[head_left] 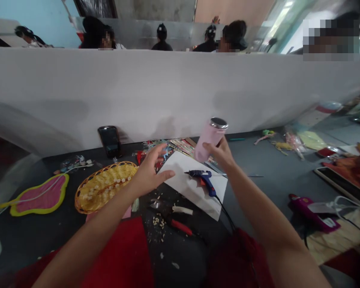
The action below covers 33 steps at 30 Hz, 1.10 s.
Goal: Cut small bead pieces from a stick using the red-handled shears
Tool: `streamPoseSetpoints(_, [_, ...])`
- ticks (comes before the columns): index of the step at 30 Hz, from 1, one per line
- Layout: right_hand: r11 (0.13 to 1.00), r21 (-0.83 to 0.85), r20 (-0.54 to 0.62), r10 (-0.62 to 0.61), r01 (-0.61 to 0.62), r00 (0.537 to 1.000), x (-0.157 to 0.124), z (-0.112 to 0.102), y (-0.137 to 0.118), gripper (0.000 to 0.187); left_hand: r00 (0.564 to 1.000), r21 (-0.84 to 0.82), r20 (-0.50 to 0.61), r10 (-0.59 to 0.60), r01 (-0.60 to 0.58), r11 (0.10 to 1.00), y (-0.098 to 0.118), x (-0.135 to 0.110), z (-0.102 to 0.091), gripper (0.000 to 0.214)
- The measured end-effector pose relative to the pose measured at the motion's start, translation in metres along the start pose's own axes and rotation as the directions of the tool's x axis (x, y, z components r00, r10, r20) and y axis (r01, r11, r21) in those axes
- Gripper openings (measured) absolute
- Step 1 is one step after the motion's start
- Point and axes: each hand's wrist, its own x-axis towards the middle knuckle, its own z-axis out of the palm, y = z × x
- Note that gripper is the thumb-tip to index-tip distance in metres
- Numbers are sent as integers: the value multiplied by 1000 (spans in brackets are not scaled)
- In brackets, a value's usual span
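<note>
My right hand (pixel 220 152) is wrapped round a pale pink tumbler (pixel 208 138) with a silver rim and dark top, raised and slightly tilted above the table. My left hand (pixel 151 170) hovers with fingers apart between a yellow woven basket (pixel 90 176) and a sheet of white paper (pixel 180 172). Small whitish pieces lie in the basket. On the paper rests a blue glue gun (pixel 208 182), its black cord running toward me. Red-handled pliers (pixel 180 226) lie on the dark table below my left hand, beside scattered pale bits (pixel 158 221).
A phone (pixel 109 141) leans against the white partition (pixel 138 88). At left lies a pink fly swatter (pixel 43 194) with a yellow edge. A purple power strip (pixel 315 214) with cables is at right. Colourful strips (pixel 183 146) lie along the partition's foot. Several people sit beyond it.
</note>
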Motion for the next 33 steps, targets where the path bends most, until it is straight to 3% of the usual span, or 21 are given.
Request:
streamPoseSetpoints(3, [993,114,305,-39,5,952,-35,27,-32,49,997,-71,29,70,-68,995,26,14,-3,83])
streamPoseSetpoints(7, [945,308,602,-108,-106,791,-75,56,-52,61,973,-40,212,91,-84,996,58,6,-20,92])
streamPoseSetpoints(10, [906,396,700,-192,-150,688,-93,70,-60,65,939,-76,343,29,-4,997,69,-13,-29,97])
streamPoseSetpoints(13, [879,450,736,-262,-161,624,-105,79,-69,67,923,-97,384,9,31,995,70,-34,-31,100])
streamPoseSetpoints(20, [879,469,708,-314,-88,633,-126,85,-87,67,944,65,326,56,-81,995,73,-70,-25,89])
streamPoseSetpoints(27, [890,454,669,-313,-36,674,-145,91,-93,74,957,217,263,120,-180,960,68,-93,-24,86])
streamPoseSetpoints(33, [880,468,634,-269,-82,725,-161,102,-88,73,981,241,175,80,-121,963,67,-106,-22,73])
